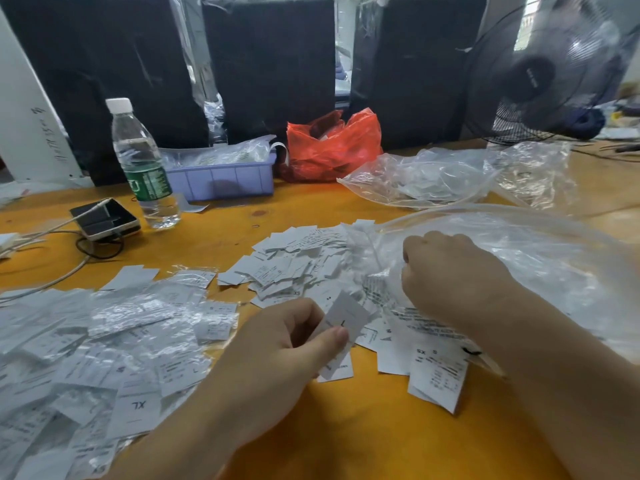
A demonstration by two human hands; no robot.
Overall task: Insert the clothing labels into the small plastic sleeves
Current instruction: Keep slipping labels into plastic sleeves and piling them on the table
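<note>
L hand (277,358) pinches one label (346,318) btwn thumb & fingers, above table (363,438). R hand (450,271) curled into sleeve bag (519,244); grip contents unclear. Risk: thin sleeves cling, so two could come out together, or label creases.

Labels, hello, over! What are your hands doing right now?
Left hand pinches one label. Right hand curled at the big clear bag, grip hidden. Loose labels pile ahead, sleeved pile left. Nothing blocking.
</note>
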